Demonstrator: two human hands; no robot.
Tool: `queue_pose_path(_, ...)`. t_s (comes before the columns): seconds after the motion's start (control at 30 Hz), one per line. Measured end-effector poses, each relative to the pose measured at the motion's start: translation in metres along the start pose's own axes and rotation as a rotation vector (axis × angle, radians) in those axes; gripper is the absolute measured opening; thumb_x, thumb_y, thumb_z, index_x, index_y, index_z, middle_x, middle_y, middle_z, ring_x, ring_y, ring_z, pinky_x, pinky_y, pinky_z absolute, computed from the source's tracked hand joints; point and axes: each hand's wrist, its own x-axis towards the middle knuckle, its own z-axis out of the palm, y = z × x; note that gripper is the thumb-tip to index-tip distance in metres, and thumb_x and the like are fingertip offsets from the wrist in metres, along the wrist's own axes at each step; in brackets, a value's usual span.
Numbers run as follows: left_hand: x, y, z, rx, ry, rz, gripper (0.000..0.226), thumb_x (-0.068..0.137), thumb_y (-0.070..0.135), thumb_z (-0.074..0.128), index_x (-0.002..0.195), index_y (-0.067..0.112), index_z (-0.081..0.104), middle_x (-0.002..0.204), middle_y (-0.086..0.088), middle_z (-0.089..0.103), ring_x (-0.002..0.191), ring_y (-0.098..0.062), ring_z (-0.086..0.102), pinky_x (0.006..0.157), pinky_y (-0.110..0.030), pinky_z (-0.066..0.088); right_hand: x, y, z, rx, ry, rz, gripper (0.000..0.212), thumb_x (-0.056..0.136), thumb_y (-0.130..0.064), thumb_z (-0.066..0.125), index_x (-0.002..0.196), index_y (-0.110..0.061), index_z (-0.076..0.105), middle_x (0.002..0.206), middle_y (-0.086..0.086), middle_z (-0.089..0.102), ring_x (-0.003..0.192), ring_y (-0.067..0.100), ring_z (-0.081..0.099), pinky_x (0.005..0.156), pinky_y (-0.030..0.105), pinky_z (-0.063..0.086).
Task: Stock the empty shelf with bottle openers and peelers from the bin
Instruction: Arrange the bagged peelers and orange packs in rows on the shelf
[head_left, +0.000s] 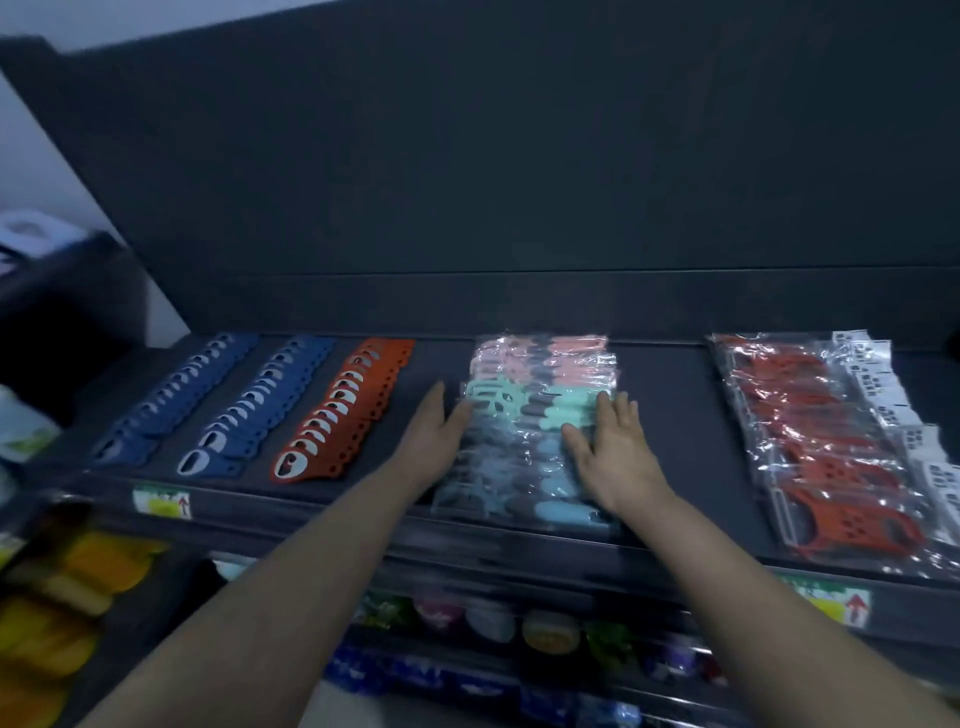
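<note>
Evidently, the shelf (670, 415) is judged largely stocked, with five rows laid out on it. Three rows of bottle openers are counted toward 9 o'clock of the hands: an outer blue row (176, 395), an inner blue row (265, 400) and an orange row (343, 410). Each holds roughly ten overlapped pieces, though no exact count can be made.

Two rows of bagged peelers are counted: the pastel peelers (530, 415) at centre and the red peelers (821, 441) toward 3 o'clock. The left hand (436, 426) is laid straight-fingered against the pastel row's 9 o'clock edge, and the right hand (608, 447) is rested flat on the packs. The grip of each is released and nothing is grasped.

The bin is not shown, so what is left cannot be told. Bare shelf is seen between the peeler rows.
</note>
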Motion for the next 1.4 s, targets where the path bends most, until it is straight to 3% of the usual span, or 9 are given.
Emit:
queue_pose_path(0.1, 0.001, 0.002, 0.013, -0.102, -0.006, 0.003, 0.066, 0.099, 0.046, 0.040, 0.151, 0.011, 0.021, 0.156, -0.003, 0.024, 0.142, -0.014, 0.021, 0.118, -0.030, 0.014, 0.002, -0.001, 0.002, -0.037, 0.027, 0.016, 0.072, 0.100, -0.047, 0.033, 0.152, -0.007, 0.005, 0.160, 0.014, -0.003, 0.148, 0.023, -0.004, 0.118, 0.038, 0.002)
queue_pose_path(0.17, 0.003, 0.000, 0.023, -0.107, 0.009, 0.021, 0.069, 0.090, 0.061, 0.038, 0.141, 0.014, 0.037, 0.145, -0.003, 0.042, 0.134, -0.018, 0.037, 0.117, -0.043, 0.023, 0.002, 0.002, 0.001, -0.058, 0.048, 0.011, 0.071, 0.100, -0.047, 0.033, 0.152, -0.007, 0.006, 0.160, 0.012, 0.000, 0.148, 0.021, 0.001, 0.119, 0.038, 0.002)
queue_pose_path(0.23, 0.006, -0.003, 0.034, -0.061, -0.005, 0.021, 0.056, 0.087, 0.059, 0.036, 0.118, 0.013, 0.047, 0.117, -0.003, 0.055, 0.112, -0.021, 0.052, 0.104, -0.052, 0.039, 0.000, 0.008, -0.003, -0.071, 0.061, 0.009, 0.070, 0.099, -0.047, 0.034, 0.152, -0.008, 0.008, 0.161, 0.008, 0.004, 0.148, 0.021, 0.006, 0.119, 0.038, 0.009)
queue_pose_path(0.3, 0.007, -0.001, 0.040, -0.023, -0.024, 0.056, 0.043, 0.090, 0.049, 0.037, 0.107, 0.011, 0.046, 0.103, -0.001, 0.051, 0.098, -0.018, 0.050, 0.099, -0.050, 0.042, -0.002, 0.013, -0.007, -0.080, 0.060, 0.015, 0.070, 0.099, -0.047, 0.035, 0.153, -0.010, 0.011, 0.161, 0.005, 0.006, 0.147, 0.019, 0.010, 0.118, 0.037, 0.016)
queue_pose_path(0.43, 0.018, 0.009, 0.030, -0.116, 0.053, 0.077, 0.046, 0.094, 0.048, 0.041, 0.125, 0.014, 0.047, 0.134, -0.008, 0.048, 0.125, -0.025, 0.046, 0.110, -0.043, 0.034, 0.001, 0.015, -0.014, -0.076, 0.059, 0.023, 0.070, 0.097, -0.052, 0.036, 0.153, -0.015, 0.015, 0.161, 0.001, 0.006, 0.147, 0.018, 0.013, 0.115, 0.038, 0.022)
queue_pose_path(0.53, 0.046, 0.008, 0.015, -0.108, 0.052, 0.004, 0.068, 0.100, 0.045, 0.037, 0.151, 0.005, 0.019, 0.158, -0.009, 0.020, 0.145, -0.021, 0.020, 0.115, -0.031, 0.016, 0.012, 0.012, -0.017, -0.087, 0.079, 0.038, 0.072, 0.096, -0.055, 0.035, 0.153, -0.017, 0.015, 0.161, 0.002, 0.004, 0.148, 0.017, 0.005, 0.116, 0.039, 0.019)
queue_pose_path(1.0, 0.124, 0.024, 0.039, -0.103, -0.085, 0.032, 0.082, 0.094, 0.063, 0.030, 0.153, 0.011, 0.006, 0.161, -0.007, 0.008, 0.148, -0.026, 0.007, 0.121, -0.047, 0.011, 0.061, 0.010, -0.020, -0.040, -0.033, 0.096, 0.083, 0.093, -0.061, 0.037, 0.153, -0.019, -0.002, 0.160, 0.004, -0.008, 0.148, 0.018, -0.004, 0.118, 0.034, -0.001)
queue_pose_path(1.2, 0.127, 0.030, 0.050, -0.063, -0.152, 0.068, 0.081, 0.093, 0.065, 0.027, 0.154, 0.017, 0.004, 0.162, -0.002, 0.003, 0.149, -0.023, 0.004, 0.121, -0.045, 0.010, 0.063, 0.014, -0.022, -0.067, -0.039, 0.177, 0.084, 0.091, -0.064, 0.037, 0.154, -0.020, 0.003, 0.161, 0.000, -0.010, 0.148, 0.027, 0.004, 0.118, 0.038, 0.009)
queue_pose_path(1.4, 0.104, 0.018, 0.023, -0.246, -0.119, 0.101, 0.068, 0.100, 0.046, 0.038, 0.153, 0.013, 0.012, 0.159, -0.002, 0.017, 0.145, -0.016, 0.019, 0.119, -0.033, 0.015, 0.045, 0.011, -0.030, -0.073, 0.000, 0.170, 0.073, 0.094, -0.060, 0.034, 0.153, -0.023, 0.012, 0.161, 0.002, -0.006, 0.148, 0.024, 0.009, 0.118, 0.039, 0.015)
